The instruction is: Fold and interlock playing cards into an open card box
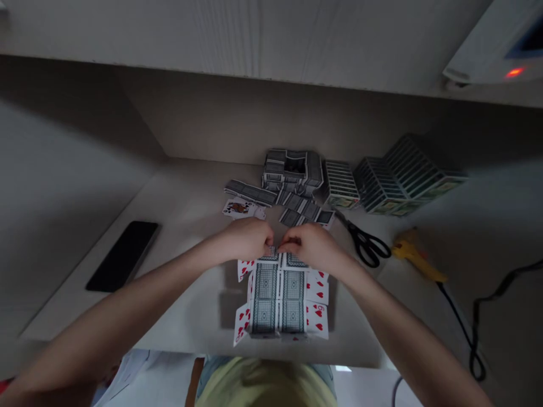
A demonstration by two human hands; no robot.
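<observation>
A structure of playing cards [266,294] lies at the near part of the desk. Blue-grey patterned backs face up on it in two columns, and heart-faced cards [317,316] stick out at both sides. At its far edge my left hand [250,237] is closed, thumb and fingers pinched at a playing card [268,255]. My right hand [311,243] is bent in a pinch beside it, at the far end of the right column, over another card [294,261]. The undersides of both hands' fingertips are partly hidden.
Behind my hands lie loose cards [250,193], a queen card [238,208] and a box-like card build [292,169]. Ribbed card stacks [384,181] stand at the back right. Black scissors [369,244], a yellow glue gun [418,261] with a cord, and a phone [123,255] flank the work.
</observation>
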